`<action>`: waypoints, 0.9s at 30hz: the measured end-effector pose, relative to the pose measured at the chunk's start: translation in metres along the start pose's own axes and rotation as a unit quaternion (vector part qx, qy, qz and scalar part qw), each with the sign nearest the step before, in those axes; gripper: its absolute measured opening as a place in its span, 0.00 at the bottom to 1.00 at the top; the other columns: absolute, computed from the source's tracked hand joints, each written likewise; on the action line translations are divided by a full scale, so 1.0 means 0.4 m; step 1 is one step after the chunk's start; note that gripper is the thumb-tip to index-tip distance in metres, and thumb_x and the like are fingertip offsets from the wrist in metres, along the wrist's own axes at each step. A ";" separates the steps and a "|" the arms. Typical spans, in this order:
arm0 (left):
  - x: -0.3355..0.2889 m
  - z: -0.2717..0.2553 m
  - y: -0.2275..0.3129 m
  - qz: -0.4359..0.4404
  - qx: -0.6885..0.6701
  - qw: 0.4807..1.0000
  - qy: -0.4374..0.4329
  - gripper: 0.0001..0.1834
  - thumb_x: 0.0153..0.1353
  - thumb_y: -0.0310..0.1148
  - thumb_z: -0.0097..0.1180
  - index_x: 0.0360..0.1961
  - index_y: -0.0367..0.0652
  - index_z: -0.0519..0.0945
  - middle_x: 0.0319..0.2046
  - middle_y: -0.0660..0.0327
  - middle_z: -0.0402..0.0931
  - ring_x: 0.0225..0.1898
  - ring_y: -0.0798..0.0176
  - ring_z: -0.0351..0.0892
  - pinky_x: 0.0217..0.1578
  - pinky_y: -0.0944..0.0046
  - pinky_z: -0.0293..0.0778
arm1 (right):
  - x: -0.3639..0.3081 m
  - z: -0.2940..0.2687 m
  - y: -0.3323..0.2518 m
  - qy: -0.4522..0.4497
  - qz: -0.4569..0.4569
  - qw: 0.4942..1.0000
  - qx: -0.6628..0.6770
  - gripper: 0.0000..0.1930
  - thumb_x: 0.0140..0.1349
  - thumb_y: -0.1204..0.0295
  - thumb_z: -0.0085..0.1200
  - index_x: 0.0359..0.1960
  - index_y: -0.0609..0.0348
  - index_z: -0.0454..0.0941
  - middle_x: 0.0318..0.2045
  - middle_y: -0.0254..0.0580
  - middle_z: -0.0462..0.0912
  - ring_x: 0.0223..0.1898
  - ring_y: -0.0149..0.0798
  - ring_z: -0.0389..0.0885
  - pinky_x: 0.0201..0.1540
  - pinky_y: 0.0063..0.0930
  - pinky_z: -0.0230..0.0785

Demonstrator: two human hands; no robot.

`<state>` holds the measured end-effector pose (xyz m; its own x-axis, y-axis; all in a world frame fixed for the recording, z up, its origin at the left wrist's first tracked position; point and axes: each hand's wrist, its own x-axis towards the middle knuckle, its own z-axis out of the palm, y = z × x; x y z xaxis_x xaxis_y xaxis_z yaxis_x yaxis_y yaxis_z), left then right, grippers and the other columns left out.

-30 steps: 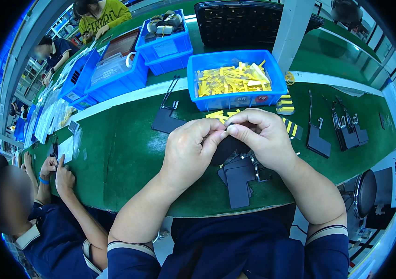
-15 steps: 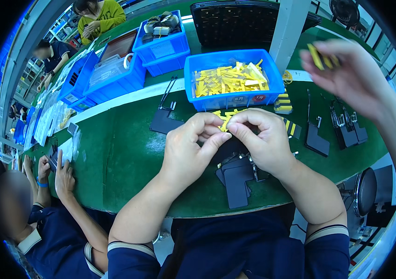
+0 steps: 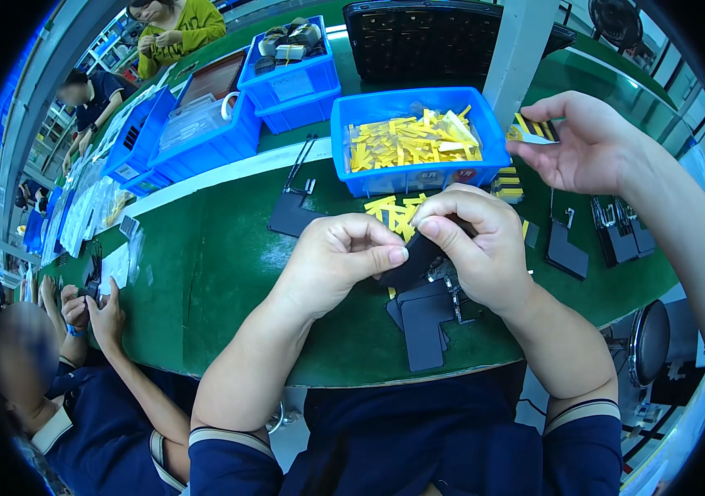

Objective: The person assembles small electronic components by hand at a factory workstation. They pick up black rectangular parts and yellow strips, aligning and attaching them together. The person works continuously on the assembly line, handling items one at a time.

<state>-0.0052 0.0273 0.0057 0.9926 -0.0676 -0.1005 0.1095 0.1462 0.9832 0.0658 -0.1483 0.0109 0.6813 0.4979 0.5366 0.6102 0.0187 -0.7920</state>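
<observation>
A flat black part point(image 3: 415, 263) is held between my two hands over the table. My left hand point(image 3: 351, 252) pinches thumb and fingers together at its upper left edge. On the other side, my right hand point(image 3: 476, 248) grips the part, thumb near the top corner. Fingers and palms hide much of it, and any small strip in the pinch cannot be made out. Just beyond my fingertips lies a small heap of yellow strips point(image 3: 385, 208). Several flat black L-shaped parts point(image 3: 423, 331) with metal fittings are stacked below my hands, close to the table's near edge.
A blue bin point(image 3: 414, 178) of yellow strips stands ahead. At right, a co-worker's hand point(image 3: 588, 145) holds a black-and-yellow striped piece, near more black parts point(image 3: 567, 250). Another black part point(image 3: 293, 213) lies left. A co-worker's hands point(image 3: 104, 314) work at far left; blue bins point(image 3: 207, 132) stand beyond.
My left fingers have closed against the black part's edge, and more of the yellow heap shows. The co-worker's hand at right has moved left and down, toward the bin.
</observation>
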 end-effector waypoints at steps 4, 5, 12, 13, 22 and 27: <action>0.004 -0.002 -0.007 -0.001 -0.033 0.999 -0.020 0.06 0.53 0.26 0.63 0.31 0.37 0.79 0.26 0.65 0.77 0.27 0.75 0.74 0.31 0.74 0.70 | 0.000 -0.001 0.005 -0.010 0.001 1.000 0.012 0.03 0.53 0.77 0.55 0.28 0.64 0.78 0.23 0.41 0.78 0.26 0.34 0.75 0.31 0.24 0.66; 0.004 -0.004 -0.009 0.002 -0.034 0.999 -0.027 0.06 0.53 0.26 0.63 0.31 0.37 0.79 0.27 0.65 0.77 0.28 0.75 0.74 0.31 0.74 0.70 | -0.001 -0.001 0.004 -0.010 -0.001 1.000 0.011 0.03 0.53 0.77 0.55 0.28 0.64 0.78 0.23 0.40 0.77 0.26 0.33 0.75 0.31 0.24 0.66; 0.011 -0.012 -0.011 0.006 -0.052 0.998 -0.026 0.12 0.55 0.33 0.62 0.37 0.37 0.78 0.31 0.65 0.77 0.30 0.75 0.73 0.33 0.74 0.70 | -0.002 -0.001 0.006 0.008 0.071 0.995 0.069 0.04 0.56 0.76 0.55 0.29 0.65 0.77 0.26 0.37 0.78 0.28 0.28 0.75 0.34 0.21 0.67; 0.016 -0.009 -0.008 0.006 -0.063 0.998 -0.027 0.13 0.55 0.34 0.62 0.38 0.38 0.78 0.32 0.65 0.77 0.30 0.75 0.73 0.33 0.74 0.69 | -0.004 -0.007 0.007 0.019 0.089 0.993 0.079 0.04 0.57 0.75 0.55 0.29 0.65 0.78 0.26 0.36 0.79 0.28 0.27 0.75 0.34 0.21 0.67; 0.013 0.001 -0.008 0.097 0.150 0.983 0.034 0.13 0.54 0.25 0.61 0.41 0.36 0.75 0.34 0.64 0.76 0.33 0.75 0.74 0.37 0.74 0.72 | 0.000 -0.007 0.029 0.073 0.117 0.985 0.100 0.05 0.58 0.75 0.55 0.31 0.65 0.79 0.26 0.34 0.79 0.28 0.24 0.74 0.33 0.19 0.67; -0.001 0.014 -0.010 0.130 0.223 0.962 0.086 0.14 0.52 0.21 0.60 0.41 0.36 0.75 0.33 0.64 0.75 0.33 0.75 0.74 0.38 0.74 0.71 | -0.001 0.012 0.042 0.078 0.118 0.985 0.096 0.06 0.59 0.74 0.55 0.31 0.65 0.79 0.25 0.32 0.79 0.26 0.22 0.72 0.31 0.18 0.66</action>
<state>-0.0062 0.0213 0.0025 0.9817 0.0837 0.1711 -0.1383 -0.3048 0.9423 0.0740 -0.1440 -0.0041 0.8574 0.3696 0.3581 0.3507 0.0896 -0.9322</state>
